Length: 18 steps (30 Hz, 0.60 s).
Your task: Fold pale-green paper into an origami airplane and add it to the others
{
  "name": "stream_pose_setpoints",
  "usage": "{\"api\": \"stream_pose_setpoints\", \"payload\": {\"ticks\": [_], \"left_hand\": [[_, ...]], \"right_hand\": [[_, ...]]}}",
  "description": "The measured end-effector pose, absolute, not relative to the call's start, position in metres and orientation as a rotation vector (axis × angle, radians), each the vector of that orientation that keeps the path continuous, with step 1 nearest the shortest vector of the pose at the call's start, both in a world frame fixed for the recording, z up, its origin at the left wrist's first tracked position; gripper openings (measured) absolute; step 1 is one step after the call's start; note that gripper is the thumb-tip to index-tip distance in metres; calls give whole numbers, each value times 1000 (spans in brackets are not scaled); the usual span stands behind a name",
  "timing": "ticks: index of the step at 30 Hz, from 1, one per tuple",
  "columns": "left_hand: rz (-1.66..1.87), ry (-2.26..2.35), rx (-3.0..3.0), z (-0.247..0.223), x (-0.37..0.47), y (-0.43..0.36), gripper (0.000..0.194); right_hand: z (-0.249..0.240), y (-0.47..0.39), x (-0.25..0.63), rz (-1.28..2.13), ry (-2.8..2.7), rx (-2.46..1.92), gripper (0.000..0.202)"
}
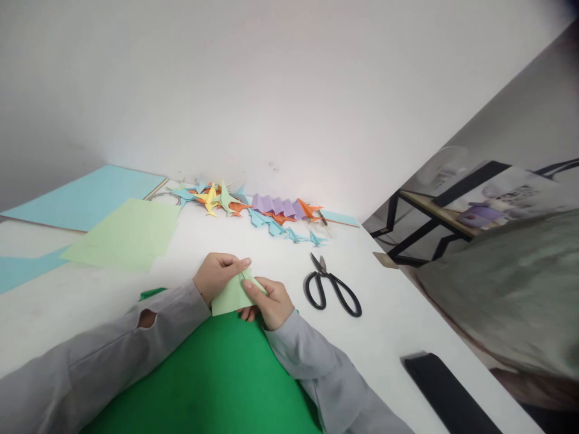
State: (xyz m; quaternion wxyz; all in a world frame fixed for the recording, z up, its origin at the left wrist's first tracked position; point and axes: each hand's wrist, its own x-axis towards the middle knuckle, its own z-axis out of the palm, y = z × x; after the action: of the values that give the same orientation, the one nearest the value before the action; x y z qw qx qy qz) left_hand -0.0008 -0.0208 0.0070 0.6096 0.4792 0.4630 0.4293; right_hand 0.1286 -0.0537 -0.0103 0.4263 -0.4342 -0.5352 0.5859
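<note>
Between my two hands is a small piece of light green paper [230, 299], partly folded, held just above the table's near side. My left hand [218, 274] pinches its upper left part, thumb on top. My right hand [270, 299] grips the right side, thumb pressed on the paper near a fold and fingers curled beneath. Both sets of fingertips are close together. The paper's underside is hidden by the fingers. To the right of my right hand lie black-handled scissors [332, 283], blades slightly apart, touched by neither hand.
Along the wall sit folded paper birds [210, 198] and a purple pleated strip [278, 205]. At left lie a large blue sheet [90, 196], green sheets [131, 235] and another blue piece [31, 268]. A black flat object [446, 389] rests by the right edge.
</note>
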Motion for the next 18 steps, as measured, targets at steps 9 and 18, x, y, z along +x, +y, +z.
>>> {"api": "stream_pose_setpoints", "payload": {"ticks": [9, 18], "left_hand": [[944, 992, 1126, 6, -2, -22, 34], [901, 834, 1070, 8, -5, -23, 30]], "right_hand": [[-6, -52, 132, 1550, -1310, -1075, 44], [-9, -51, 132, 1517, -1319, -1084, 43]]}}
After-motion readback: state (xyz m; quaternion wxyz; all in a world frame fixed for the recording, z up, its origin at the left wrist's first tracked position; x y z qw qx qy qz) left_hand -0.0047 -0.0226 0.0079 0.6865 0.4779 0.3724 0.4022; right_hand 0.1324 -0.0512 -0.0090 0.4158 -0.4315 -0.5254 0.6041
